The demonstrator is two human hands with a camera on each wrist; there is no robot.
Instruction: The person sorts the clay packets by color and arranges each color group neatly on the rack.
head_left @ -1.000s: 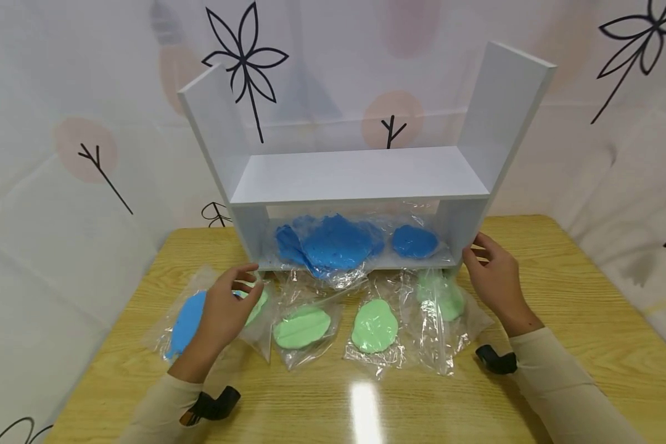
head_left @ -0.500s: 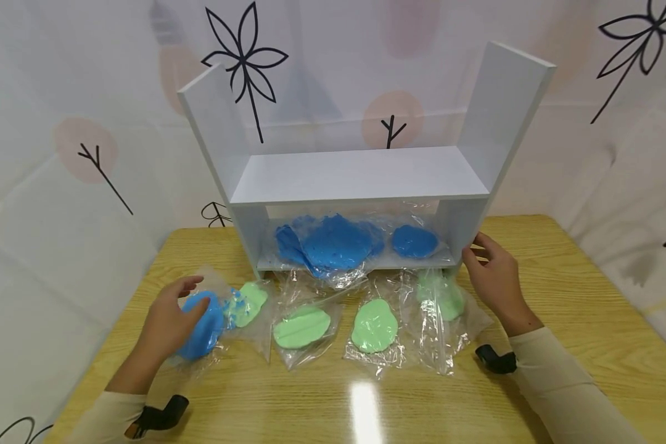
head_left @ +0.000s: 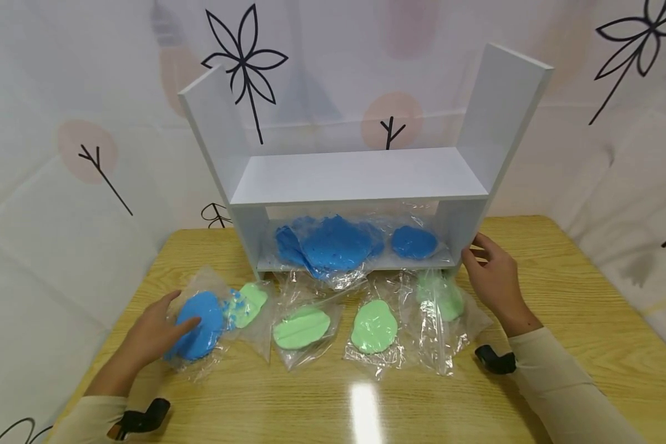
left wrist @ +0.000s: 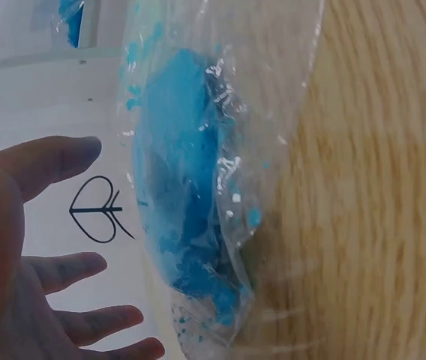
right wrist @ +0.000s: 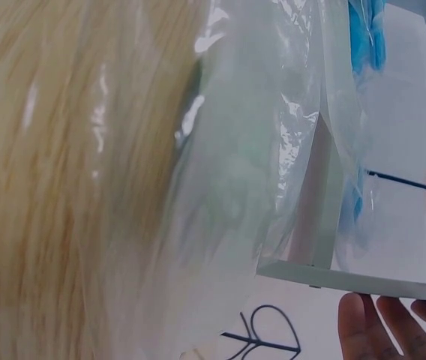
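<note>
Left hand (head_left: 150,336) is hovering over the blue bag (head_left: 201,324) near the counter's (head_left: 288,407) left edge, fingers spread (pickup stage, I'm guessing), so the next move's calling for a pinch; right hand (head_left: 494,274) is gripping the shelf's (head_left: 361,176) side.

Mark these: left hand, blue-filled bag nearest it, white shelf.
Left hand (head_left: 151,332): head view, middle of hand.
Blue-filled bag (head_left: 208,330): head view, blue filling through plastic.
White shelf (head_left: 361,177): head view, bare middle board.

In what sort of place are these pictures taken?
Probably an indoor tabletop setup, perhaps arranged for recording: a wooden table, a printed backdrop behind it, and a white shelf unit holding bagged blue material.
</note>
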